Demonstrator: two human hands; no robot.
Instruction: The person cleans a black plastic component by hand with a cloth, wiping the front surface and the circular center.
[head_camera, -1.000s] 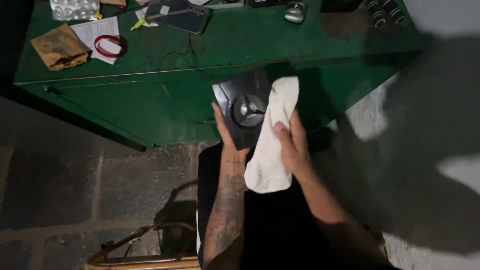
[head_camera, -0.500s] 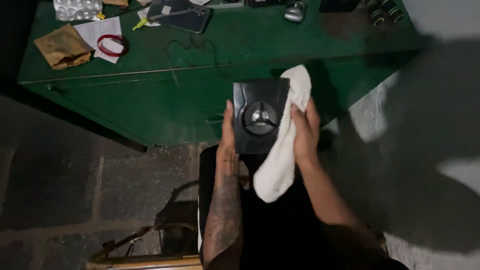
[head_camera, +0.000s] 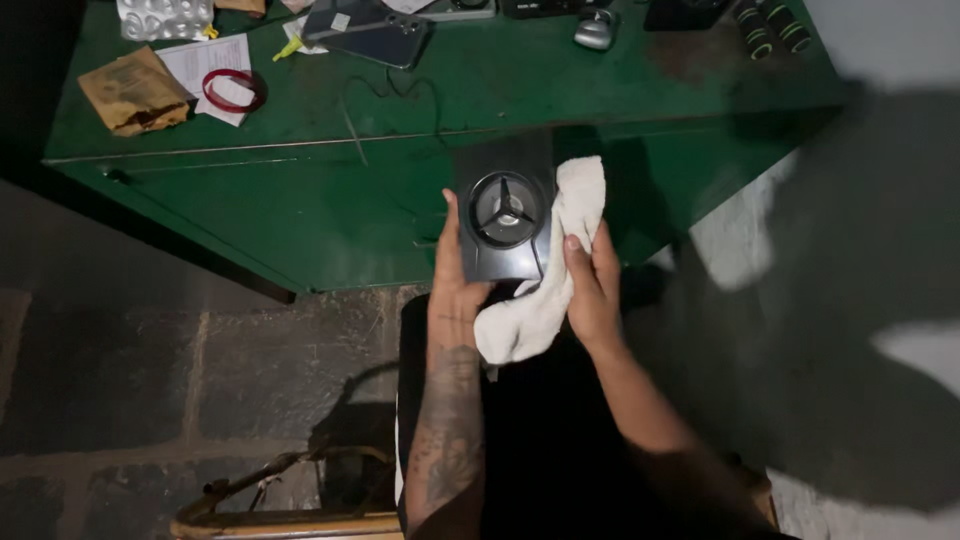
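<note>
My left hand (head_camera: 455, 285) grips the lower left edge of a dark grey rectangular panel (head_camera: 503, 215) that has a round three-spoke emblem in its middle. The panel is held upright in front of the green metal table (head_camera: 520, 80). My right hand (head_camera: 592, 285) holds a white cloth (head_camera: 545, 290) against the panel's right side. The cloth drapes from the panel's top right corner down below its bottom edge, between my two hands.
On the green table lie a crumpled brown paper (head_camera: 130, 92), a white sheet with a red ring (head_camera: 232, 88), a blister pack (head_camera: 163, 17), a dark phone (head_camera: 368, 30), a metal padlock (head_camera: 596, 28) and foam-gripped handles (head_camera: 770, 28). Stone floor and a wooden stool frame (head_camera: 290, 500) lie below.
The cloth covered the panel's face, then slid to its right side, uncovering the emblem. The panel has come upright and a little higher; both hands shifted with it.
</note>
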